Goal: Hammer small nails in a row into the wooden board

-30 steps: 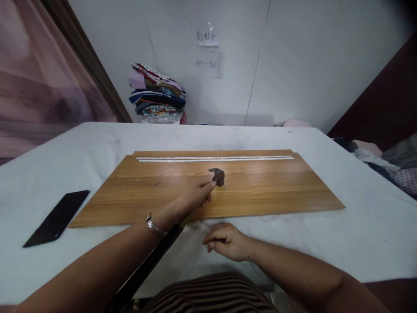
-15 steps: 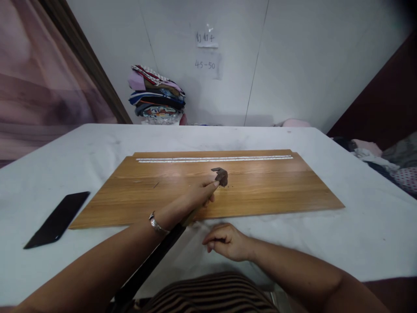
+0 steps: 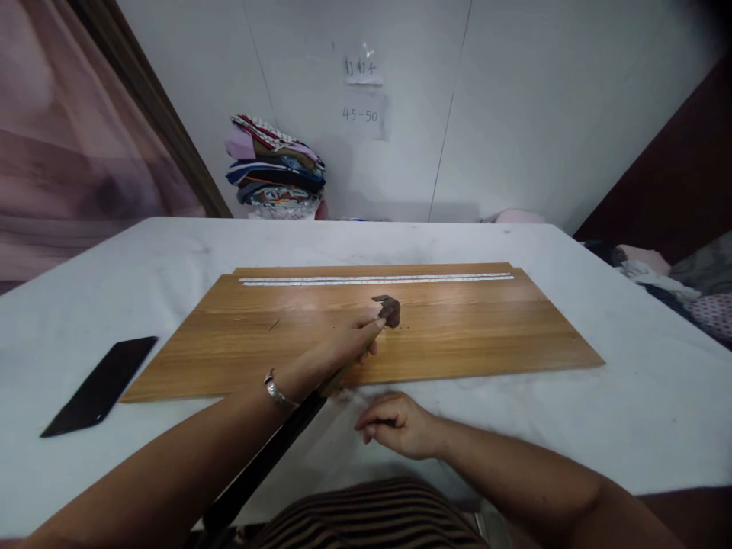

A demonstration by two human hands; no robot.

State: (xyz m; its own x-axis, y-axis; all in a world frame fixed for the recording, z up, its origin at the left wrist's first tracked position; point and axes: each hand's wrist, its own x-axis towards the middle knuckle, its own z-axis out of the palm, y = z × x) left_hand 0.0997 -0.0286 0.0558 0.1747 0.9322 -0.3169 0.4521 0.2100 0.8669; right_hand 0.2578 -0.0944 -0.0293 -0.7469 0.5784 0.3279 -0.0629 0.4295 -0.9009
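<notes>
My left hand (image 3: pixel 354 341) is closed round the handle of a hammer (image 3: pixel 390 311), near its head. The dark claw head rests over the middle of a wooden board (image 3: pixel 486 328), and the black grip runs back under my forearm. Small dark specks lie beside the head. My right hand (image 3: pixel 397 425) rests on the white cloth just in front of the board, fingers curled together; whether anything is inside them is hidden. Two white measuring strips (image 3: pixel 343 280) lie along the board's far side. A thin nail-like piece (image 3: pixel 274 325) lies left of my left hand.
A black flat device (image 3: pixel 103 385) lies left of the board on the white-covered table (image 3: pixel 629 412). Folded clothes (image 3: pixel 277 164) are stacked at the back left. Two paper notes (image 3: pixel 361 114) hang on the wall. More cloth (image 3: pixel 657 278) lies at the right.
</notes>
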